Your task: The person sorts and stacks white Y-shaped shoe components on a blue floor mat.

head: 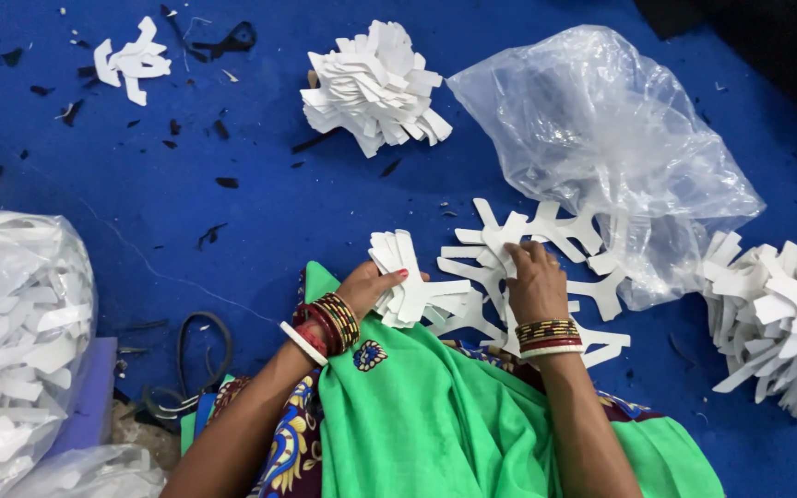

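Observation:
My left hand (369,286) grips a stacked bunch of white Y-shaped cut pieces (410,281) just above my green cloth-covered lap (435,415). My right hand (534,279) rests on loose white cut pieces (518,242) spread on the blue floor, its fingertips pinching one of them. Both wrists wear coloured bangles. The two hands are about a hand's width apart.
A clear plastic bag (601,129) lies at the upper right, partly over the loose pieces. Piles of white pieces sit at the top centre (375,88), far right (781,318) and top left (131,60). A full bag of pieces (11,332) stands at left. Dark scraps litter the floor.

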